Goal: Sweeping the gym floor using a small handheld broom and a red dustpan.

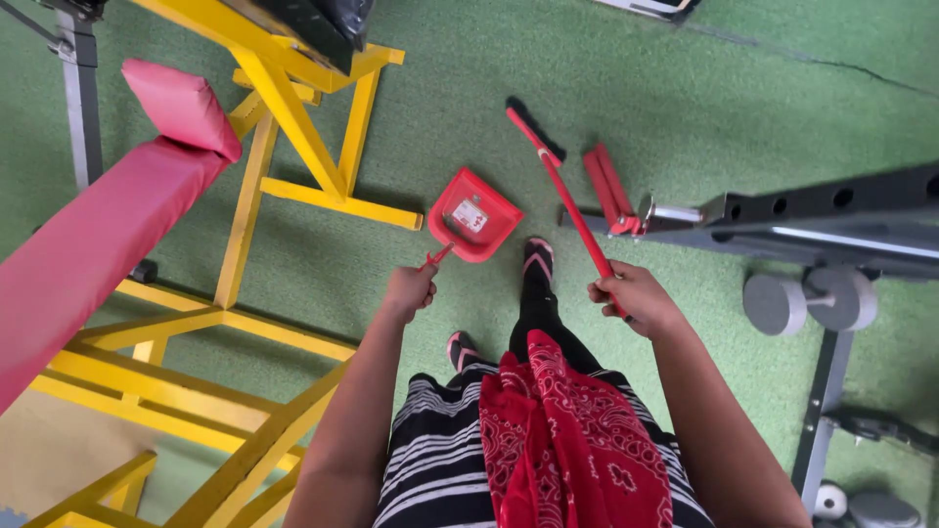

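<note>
On the green turf floor (pixel 685 108) of a gym, here's how it's laid out:

Left hand (pixel 409 290): grip clenched round the thin handle of a red dustpan (pixel 473 216), which sits low by the floor, mouth facing away from the person, so it looks set to catch whatever gets pushed in.

Right hand (pixel 634 296): grip wrapped tight on the red broom (pixel 559 191) handle. The stick slants forward and left, so the dark bristles land just beyond the pan.

Feet: one sandalled foot (pixel 537 258) sits between pan and broom, probably for balance.

Surroundings: yellow steel frame (pixel 293 127) with a pink padded bench (pixel 108 215) to the left, dark rack (pixel 831 210) and grey weights (pixel 807 298) to the right, both well apart from the pan.
</note>
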